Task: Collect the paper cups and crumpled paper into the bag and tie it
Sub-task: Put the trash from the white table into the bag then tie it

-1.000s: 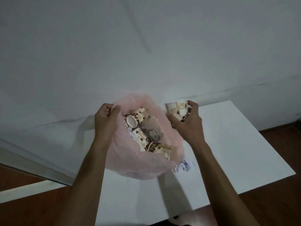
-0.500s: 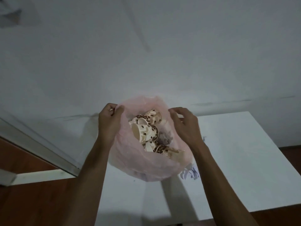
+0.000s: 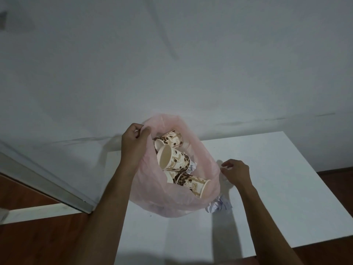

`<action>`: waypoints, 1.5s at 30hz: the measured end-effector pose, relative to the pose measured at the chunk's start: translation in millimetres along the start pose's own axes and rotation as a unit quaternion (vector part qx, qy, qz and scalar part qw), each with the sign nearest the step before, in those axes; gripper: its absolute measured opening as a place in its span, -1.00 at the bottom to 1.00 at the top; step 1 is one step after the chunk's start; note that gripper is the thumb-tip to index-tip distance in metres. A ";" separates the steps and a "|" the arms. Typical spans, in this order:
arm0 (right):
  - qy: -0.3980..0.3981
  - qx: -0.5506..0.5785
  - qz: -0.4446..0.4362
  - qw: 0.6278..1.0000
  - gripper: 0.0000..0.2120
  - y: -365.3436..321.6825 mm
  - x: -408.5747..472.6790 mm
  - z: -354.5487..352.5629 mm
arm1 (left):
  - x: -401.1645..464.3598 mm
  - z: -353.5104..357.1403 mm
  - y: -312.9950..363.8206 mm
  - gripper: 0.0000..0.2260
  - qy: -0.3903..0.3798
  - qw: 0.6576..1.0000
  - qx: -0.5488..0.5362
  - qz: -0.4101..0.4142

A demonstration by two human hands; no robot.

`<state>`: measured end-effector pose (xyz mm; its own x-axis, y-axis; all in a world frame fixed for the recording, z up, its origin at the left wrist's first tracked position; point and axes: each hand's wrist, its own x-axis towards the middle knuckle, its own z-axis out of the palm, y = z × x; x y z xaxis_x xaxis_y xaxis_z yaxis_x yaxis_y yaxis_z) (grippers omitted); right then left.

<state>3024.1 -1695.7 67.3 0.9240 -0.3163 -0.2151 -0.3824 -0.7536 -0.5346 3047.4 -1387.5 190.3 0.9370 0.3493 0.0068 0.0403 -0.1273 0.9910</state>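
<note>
Cups [image 3: 172, 161] with a coffee-bean print lie inside the pink bag [image 3: 152, 196], which stands on the white table [image 3: 277, 188] near its far left corner. I see the left hand [image 3: 133, 146] pinching the bag's rim closed. The right hand [image 3: 236, 172] is beside the bag, fingers curled; whether they grip anything, I cannot tell. Crumpled paper [image 3: 218, 204] lies touching the bag's right side.

I stand over a white table [image 3: 286, 188] pushed against a plain pale wall [image 3: 172, 64] that carries faint scuff marks. Reddish-brown wooden floor [image 3: 38, 241] shows on both sides of the table. A pale skirting strip [image 3: 47, 186] runs along the wall's foot at left. The light is dim.
</note>
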 end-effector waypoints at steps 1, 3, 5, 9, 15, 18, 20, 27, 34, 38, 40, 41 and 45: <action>0.012 0.013 -0.002 1.000 -0.83 -0.6 -0.9 -0.4 | 0.2 0.1 0.4 -0.87 0.000 1.000 0.000 -0.001; 0.059 0.046 -0.021 0.997 -0.86 -9.1 -3.5 -7.7 | 0.6 -0.6 0.7 -0.84 -0.001 1.000 0.004 0.001; 0.130 0.077 -0.058 0.987 -0.88 -27.0 -8.8 -23.1 | 1.2 -2.1 0.8 -0.85 0.001 1.000 0.009 0.005; 0.198 0.163 -0.125 0.958 -0.86 -75.2 -22.8 -56.3 | 2.8 -3.5 1.9 -0.88 0.002 1.000 0.012 0.007; 0.197 0.275 -0.198 0.920 -0.77 -141.2 -39.6 -50.3 | 3.9 -4.3 2.3 -0.88 0.001 1.000 0.013 0.002; 0.057 0.228 -0.251 0.939 -0.62 -163.0 -43.3 -36.3 | 2.9 -4.0 2.6 -0.88 -0.001 1.000 0.020 0.004; -0.004 0.208 -0.283 0.936 -0.62 -168.7 -43.3 -31.0 | 2.5 -4.2 2.9 -0.87 0.001 1.000 0.028 0.009; 0.046 0.223 -0.240 0.944 -0.80 -145.0 -50.1 -40.4 | 3.5 -5.3 0.3 -0.89 -0.005 1.000 0.014 0.008; 0.134 0.157 -0.089 0.974 -0.89 -83.7 -61.7 -39.7 | -4.2 -0.1 -9.8 -0.86 -0.022 1.000 0.009 0.007; 0.010 0.076 0.062 0.995 -0.77 -40.4 -75.0 -32.7 | -7.0 2.1 -12.2 -0.87 -0.024 1.000 0.012 0.010; -0.062 0.023 0.091 0.994 -0.74 -27.6 -85.7 -28.6 | -6.2 2.2 -13.5 -0.87 -0.023 1.000 0.008 0.012; -0.102 0.010 0.102 0.990 -0.73 -23.6 -91.2 -26.0 | -5.5 2.1 -14.2 -0.86 -0.022 1.000 0.004 0.011; -0.171 0.034 0.108 0.979 -0.61 -13.1 -107.1 -8.2 | -4.7 3.5 -14.3 -0.86 -0.019 1.000 -0.005 0.009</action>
<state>2930.1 -1656.7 104.1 0.7748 -0.2437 -0.5834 -0.5779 -0.6471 -0.4973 3043.7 -1390.6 175.7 0.9501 0.3113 0.0188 0.0207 -0.1231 0.9922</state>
